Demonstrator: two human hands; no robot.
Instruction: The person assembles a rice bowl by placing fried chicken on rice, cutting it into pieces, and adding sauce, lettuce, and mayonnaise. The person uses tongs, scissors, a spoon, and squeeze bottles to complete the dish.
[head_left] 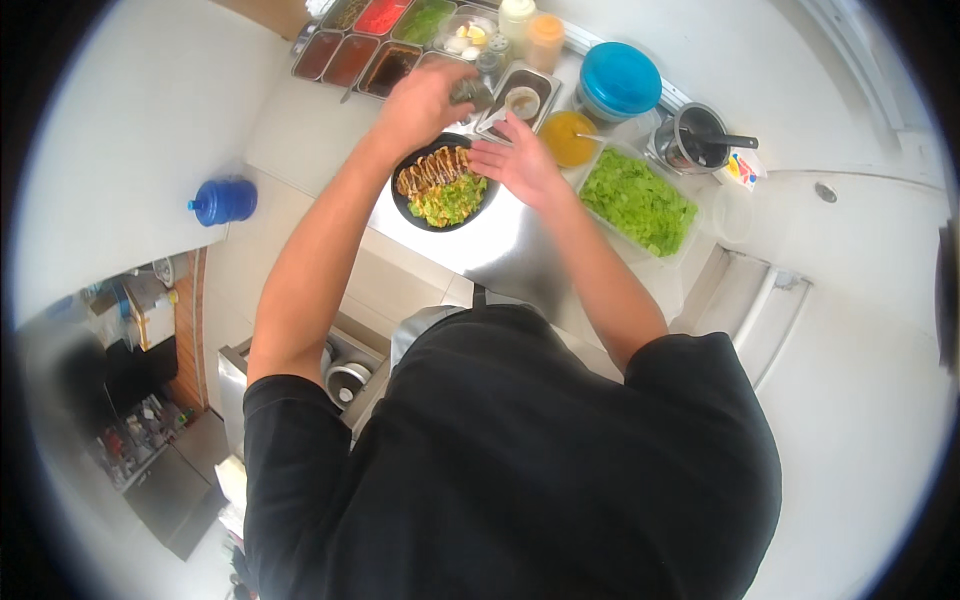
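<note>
My left hand (425, 100) is closed around a small jar (470, 95) with dark greenish contents, held tilted above the far edge of a black bowl (399, 208). Blur keeps me from telling whether anything falls from it. Inside the bowl, sauce-striped browned slices (433, 172) lie behind a mound of chopped green salad (447, 203). My right hand (522, 165) is open, palm turned toward the bowl, fingers stretched out at its right rim; it holds nothing. Just beyond those fingers, a small white cup (522, 101) rests in a metal tray (540, 84).
Metal pans of dark sauces (390, 68) and toppings stand at the far left, near a container of eggs (466, 38). Two squeeze bottles (544, 42) stand behind. To the right are a yellow sauce bowl (568, 140), a lettuce tub (640, 200), a blue-lidded container (619, 78) and a pot (690, 140).
</note>
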